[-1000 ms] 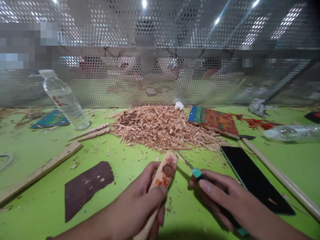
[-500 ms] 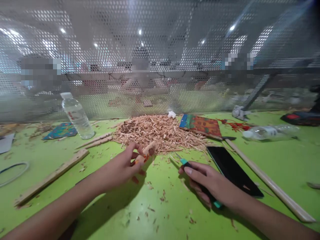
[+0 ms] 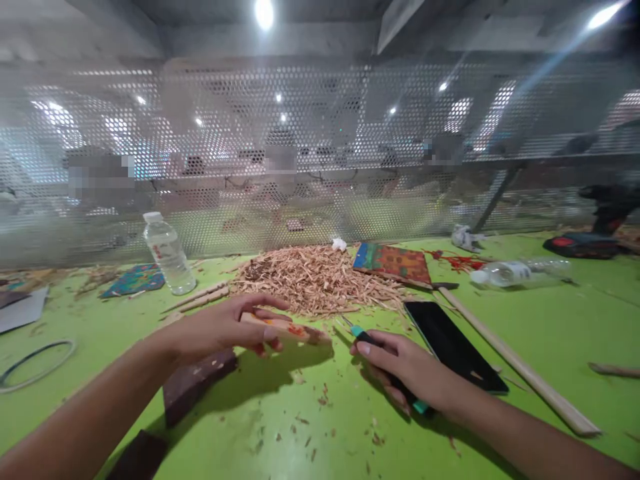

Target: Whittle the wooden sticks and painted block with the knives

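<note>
My left hand (image 3: 240,325) grips a small carved piece of wood (image 3: 290,328) with orange-red marks and a darker end pointing right. It is held above the green table, fingers partly wrapped around it. In my right hand (image 3: 395,363) is a craft knife (image 3: 361,333) with a black and turquoise handle, its thin blade aimed up and left toward the wood, apart from it. Behind both hands lies a heap of wood shavings (image 3: 310,283). A black phone (image 3: 453,347) rests just right of my right hand. Dark brown blocks (image 3: 200,387) lie beneath my left forearm.
A water bottle (image 3: 169,257) stands at the left; another bottle (image 3: 520,272) lies at the right. A long wooden handle (image 3: 520,363), a painted board (image 3: 393,262) and a power drill (image 3: 595,233) are on the right. A perforated metal screen (image 3: 320,193) closes off the back.
The carved wood has turned from pointing up and away to lying nearly level, pointing right. My left hand has opened its grip somewhat and rotated. The view has tilted upward.
</note>
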A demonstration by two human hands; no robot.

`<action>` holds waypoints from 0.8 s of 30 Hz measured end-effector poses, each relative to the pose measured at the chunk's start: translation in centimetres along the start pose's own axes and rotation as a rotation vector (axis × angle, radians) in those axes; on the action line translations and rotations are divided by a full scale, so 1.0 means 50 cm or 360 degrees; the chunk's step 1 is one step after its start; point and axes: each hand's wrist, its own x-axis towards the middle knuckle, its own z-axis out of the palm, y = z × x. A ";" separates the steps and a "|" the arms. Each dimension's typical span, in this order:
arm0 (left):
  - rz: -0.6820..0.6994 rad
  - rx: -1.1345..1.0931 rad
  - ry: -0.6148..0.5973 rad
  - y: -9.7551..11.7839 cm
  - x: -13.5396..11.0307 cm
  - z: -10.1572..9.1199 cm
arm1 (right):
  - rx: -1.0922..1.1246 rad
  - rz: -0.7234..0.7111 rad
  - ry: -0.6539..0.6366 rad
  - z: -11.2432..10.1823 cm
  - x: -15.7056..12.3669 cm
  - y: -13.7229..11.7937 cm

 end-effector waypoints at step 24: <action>0.0624 0.0111 0.0407 -0.008 0.125 0.021 | -0.0724 -0.0160 -0.0278 -0.007 -0.031 -0.039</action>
